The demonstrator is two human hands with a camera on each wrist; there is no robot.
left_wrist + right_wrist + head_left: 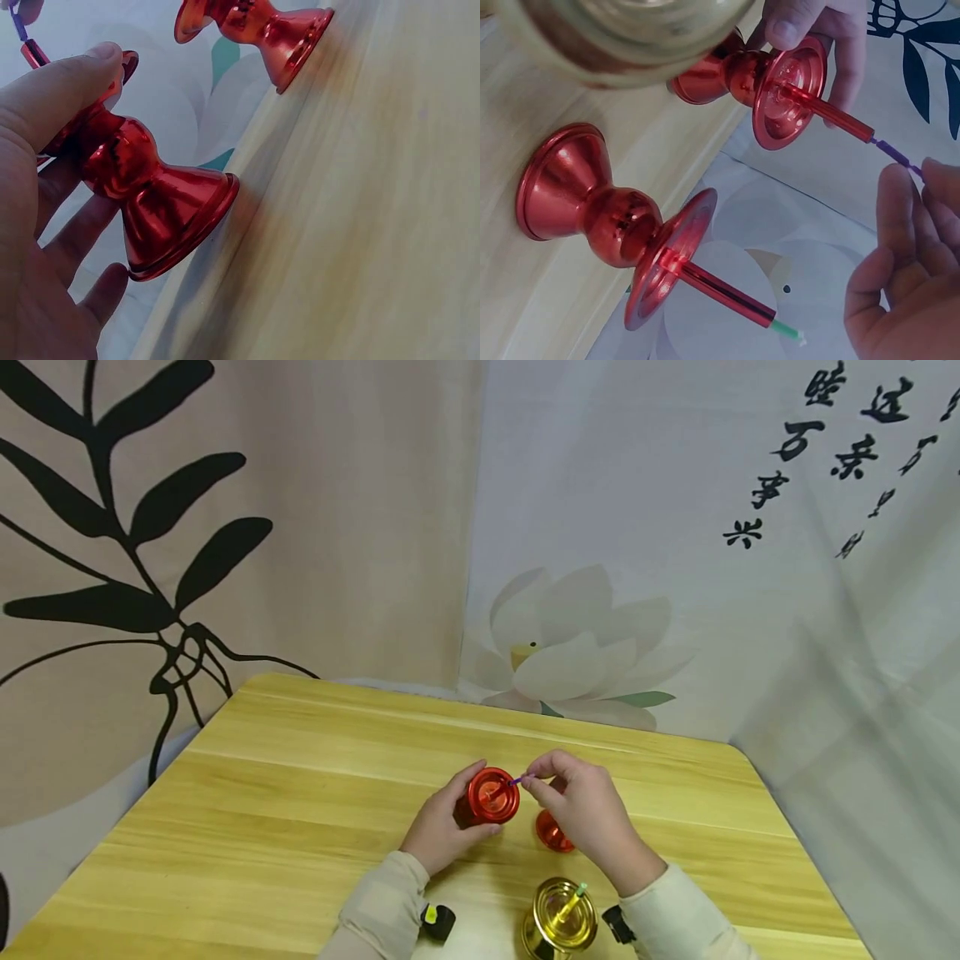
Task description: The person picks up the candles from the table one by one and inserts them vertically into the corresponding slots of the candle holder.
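Observation:
My left hand [446, 831] grips a shiny red candlestick [472, 810] around its upper part, its dish tilted toward my right hand [588, 814]. From the dish rises a slim red tube [840, 122]. Between thumb and index finger the right hand pinches a thin purple stick [894, 153], whose other end meets the tube's tip. Under the right hand stands a second red candlestick [622, 221], partly hidden in the head view; a green stick [786, 329] pokes out of its tube. A gold candlestick [551, 906] with a green-tipped tube stands nearer me, between the forearms.
All of this is on a yellow wood-grain table [262, 793]. Behind it hangs a printed cloth [360, 527] with dark leaves, a pale flower and black characters. Dark wrist straps [438, 922] sit at both sleeves.

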